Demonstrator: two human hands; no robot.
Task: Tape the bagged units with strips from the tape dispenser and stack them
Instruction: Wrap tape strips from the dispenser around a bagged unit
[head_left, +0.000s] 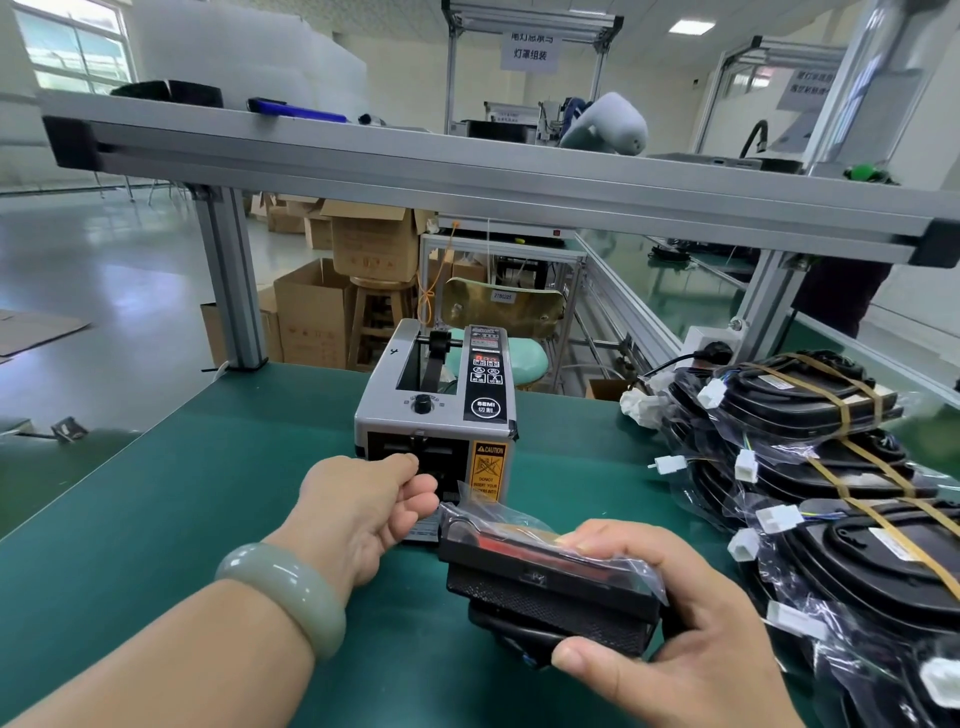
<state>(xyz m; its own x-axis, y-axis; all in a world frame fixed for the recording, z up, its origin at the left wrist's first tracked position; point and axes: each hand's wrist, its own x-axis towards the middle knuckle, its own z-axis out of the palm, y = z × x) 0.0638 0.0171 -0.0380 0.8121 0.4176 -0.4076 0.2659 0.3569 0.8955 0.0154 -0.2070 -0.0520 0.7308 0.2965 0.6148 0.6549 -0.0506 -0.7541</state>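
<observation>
**Q:** Where is the unit, relative to the hands?

**A:** The right hand (670, 623) grips one bagged unit (545, 577), a black block in clear wrap, low and just right of centre. The thumb is curled along its near edge and the fingers lie over its top. It sits just in front of the dispenser (441, 415), and its far corner is close beside the left hand (363, 512).

**Q:** What is the left hand doing?

**A:** It reaches to the dispenser's front slot, fingers curled, thumb pressed against the forefinger. Whether a strip of tape lies between them cannot be told. A pale green bracelet (288, 592) circles that wrist.

**Q:** How many of each thing?

**A:** There are two hands, one dispenser and one unit in hand. At the right edge is a stack (831, 467) of bagged units, overlapping and leaning. At least three show tan tape strips across their tops. More lie lower, too hidden to count. White connectors stick out from their left sides.

**Q:** What carries it all?

**A:** A green surface (182, 493), with the dispenser standing at its middle and the stack well to the right.
</observation>
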